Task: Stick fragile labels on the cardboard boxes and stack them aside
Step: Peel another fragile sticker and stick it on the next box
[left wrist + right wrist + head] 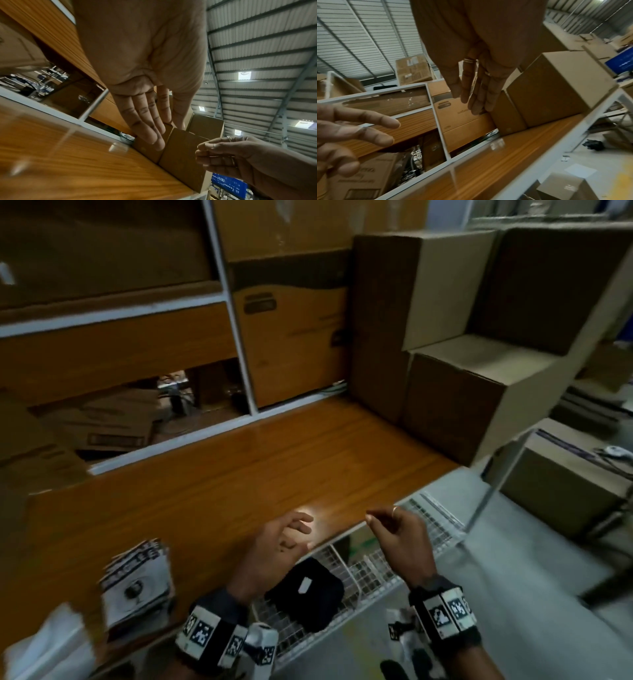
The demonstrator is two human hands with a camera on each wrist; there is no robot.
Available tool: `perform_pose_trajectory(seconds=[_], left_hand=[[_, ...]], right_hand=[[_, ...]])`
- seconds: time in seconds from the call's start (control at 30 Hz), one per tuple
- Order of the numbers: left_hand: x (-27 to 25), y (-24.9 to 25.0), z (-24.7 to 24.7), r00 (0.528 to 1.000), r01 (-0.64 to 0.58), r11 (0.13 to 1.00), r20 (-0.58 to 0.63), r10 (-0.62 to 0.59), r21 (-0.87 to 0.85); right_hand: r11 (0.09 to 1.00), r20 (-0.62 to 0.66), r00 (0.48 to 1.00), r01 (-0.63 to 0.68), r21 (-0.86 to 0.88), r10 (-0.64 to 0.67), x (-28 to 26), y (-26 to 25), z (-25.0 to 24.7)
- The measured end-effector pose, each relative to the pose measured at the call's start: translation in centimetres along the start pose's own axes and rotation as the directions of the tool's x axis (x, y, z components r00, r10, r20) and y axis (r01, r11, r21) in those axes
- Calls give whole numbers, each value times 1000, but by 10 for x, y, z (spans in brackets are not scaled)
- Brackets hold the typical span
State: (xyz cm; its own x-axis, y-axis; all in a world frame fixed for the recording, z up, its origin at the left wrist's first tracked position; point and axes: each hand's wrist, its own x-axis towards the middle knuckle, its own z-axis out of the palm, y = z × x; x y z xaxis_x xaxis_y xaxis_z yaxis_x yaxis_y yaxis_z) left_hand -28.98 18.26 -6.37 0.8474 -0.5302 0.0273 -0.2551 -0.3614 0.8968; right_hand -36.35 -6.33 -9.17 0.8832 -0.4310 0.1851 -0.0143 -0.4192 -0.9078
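two hands hover empty above the near edge of the wooden counter [239,474]. the left hand [277,546] has its fingers loosely spread and holds nothing; the right hand [400,534] has its fingers lightly curled, its grip around nothing i can make out. the cardboard boxes [455,371] sit stacked at the far right end of the counter, well apart from both hands. a stack of fragile labels [137,580] lies at the near left, just beside the left wrist; its print is too blurred to read. the step in hand looks like fetching the next label. to do it well, pinch one sheet by its corner, peel slowly so it does not curl onto itself, then press it flat from the middle outward on a box face.
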Motion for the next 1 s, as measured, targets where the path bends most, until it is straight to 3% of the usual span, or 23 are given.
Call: perform_pose_trajectory(seconds=[0.2,0.43,0.7,0.87,1.0], left_hand=[[24,37,73,997,-46,999,59,45,20],[89,66,122,989,-120,992,94,116,37],[216,110,191,960,-263,956,-59,272,126],[305,161,248,893,-395,890,-134,430,226],[350,195,294,847,-470,815,-89,525,340]], right_hand=[[1000,-88,996,-30,-5,30,11,36,-85],[999,-230,973,-28,23,33,56,54,-150],[989,-295,950,63,-133,-100,144,60,-228],[968,-357,915,107,-226,-185,191,71,-278],[971,-409,894,98,-219,-182,210,88,-305]])
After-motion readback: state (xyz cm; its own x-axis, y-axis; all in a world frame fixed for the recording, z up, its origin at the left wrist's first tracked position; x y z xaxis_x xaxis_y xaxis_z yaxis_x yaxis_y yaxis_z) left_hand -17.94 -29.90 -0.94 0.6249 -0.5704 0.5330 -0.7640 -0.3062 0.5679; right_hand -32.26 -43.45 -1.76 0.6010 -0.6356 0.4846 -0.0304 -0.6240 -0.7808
